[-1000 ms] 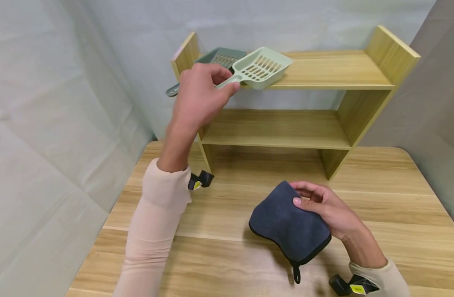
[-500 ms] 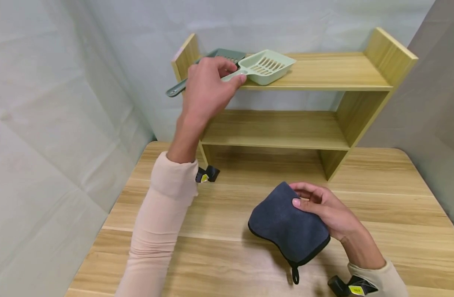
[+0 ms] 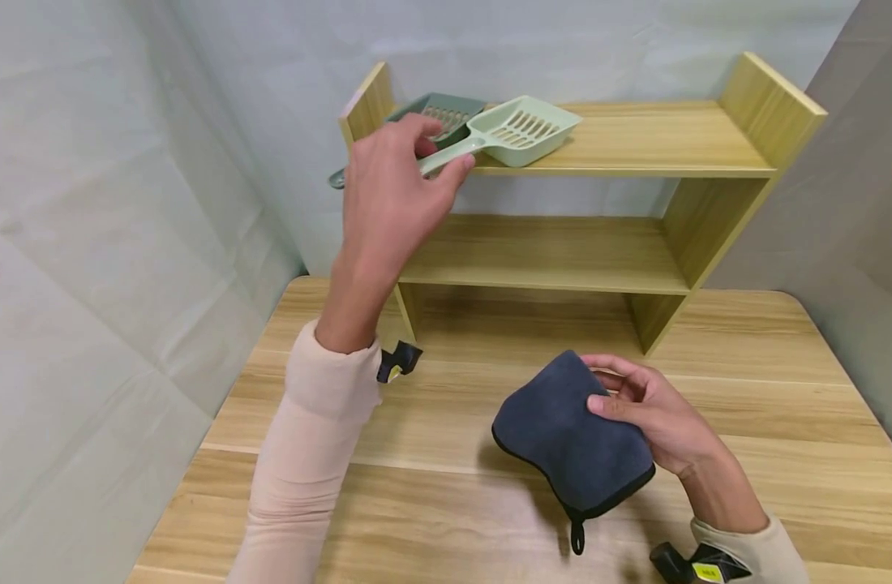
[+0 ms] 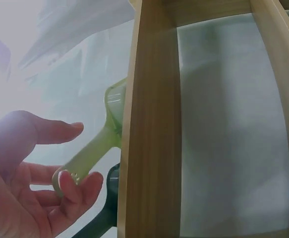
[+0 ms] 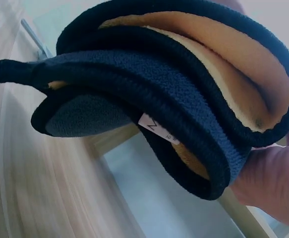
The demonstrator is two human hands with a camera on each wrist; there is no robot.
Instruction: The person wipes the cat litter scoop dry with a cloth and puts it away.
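Lying at the front edge of the wooden shelf's (image 3: 658, 138) top board, toward the board's left end, a light green scoop (image 3: 519, 152) has its slotted basket over the board and its handle jutting out past the edge. The left hand (image 3: 388, 186) is at that handle; its thumb stands apart from the fingers, which bend loosely by the handle's end (the left wrist view shows this gap best). Just beside, nearer the board's left end, is a dark green scoop (image 3: 456, 105), its handle also sticking out past the front edge; whether the 2 scoops touch, I cannot tell.

The right hand (image 3: 661, 414) has its thumb and fingers clamped on a dark blue-grey cloth (image 3: 573, 438) near 1 corner. The folded cloth hangs above the counter (image 3: 417, 422), in front of the shelf and well clear of the counter's 2 rounded back corners. It has black edging and a black loop (image 3: 577, 537) at its low corner. From the right wrist, tan layers show between the folds, along with a small pale label (image 5: 156, 128), its print mostly unreadable.
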